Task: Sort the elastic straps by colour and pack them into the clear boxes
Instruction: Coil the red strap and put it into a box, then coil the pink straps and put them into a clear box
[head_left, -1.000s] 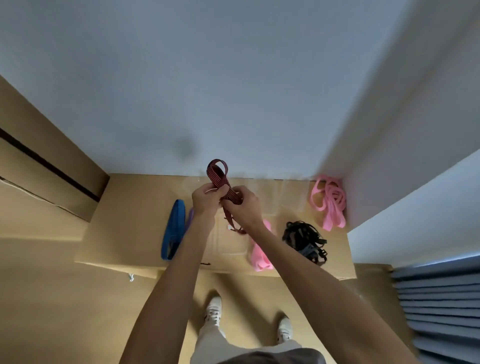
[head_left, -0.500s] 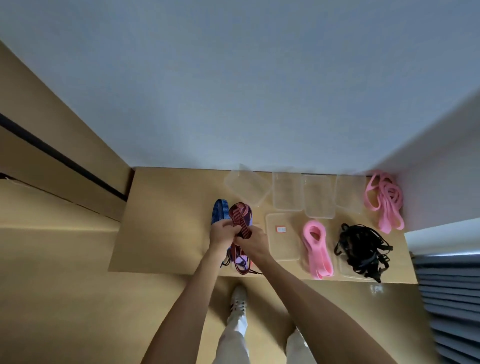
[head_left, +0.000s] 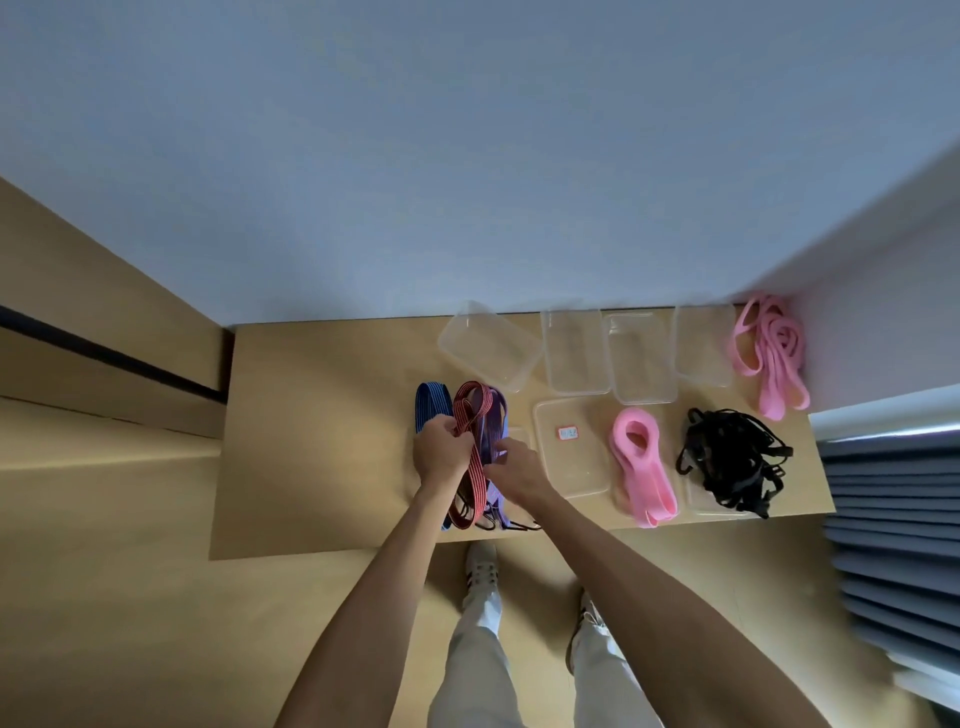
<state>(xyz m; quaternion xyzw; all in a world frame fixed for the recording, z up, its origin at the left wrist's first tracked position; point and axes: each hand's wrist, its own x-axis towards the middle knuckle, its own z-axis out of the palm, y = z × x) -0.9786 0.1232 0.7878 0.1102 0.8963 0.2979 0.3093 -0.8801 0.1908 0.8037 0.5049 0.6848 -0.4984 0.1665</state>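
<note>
**Red strap in hand at the bench's front edge**

We see the left hand (head_left: 441, 452) curled round the red striped strap (head_left: 470, 415), beside a blue strap (head_left: 431, 405) and a purple strap (head_left: 493, 421). The right hand (head_left: 517, 470) lies on the purple one; its grip we cannot tell. Along the back edge stand clear boxes (head_left: 574, 353) (nothing visible inside). Nearer the front, pink straps (head_left: 641, 462) and black straps (head_left: 732, 457) lie on clear trays; another pink bundle (head_left: 771, 353) fills the back right corner.

Left grip (head_left: 441, 453) curled, right grip (head_left: 514, 470) pinching.
</note>
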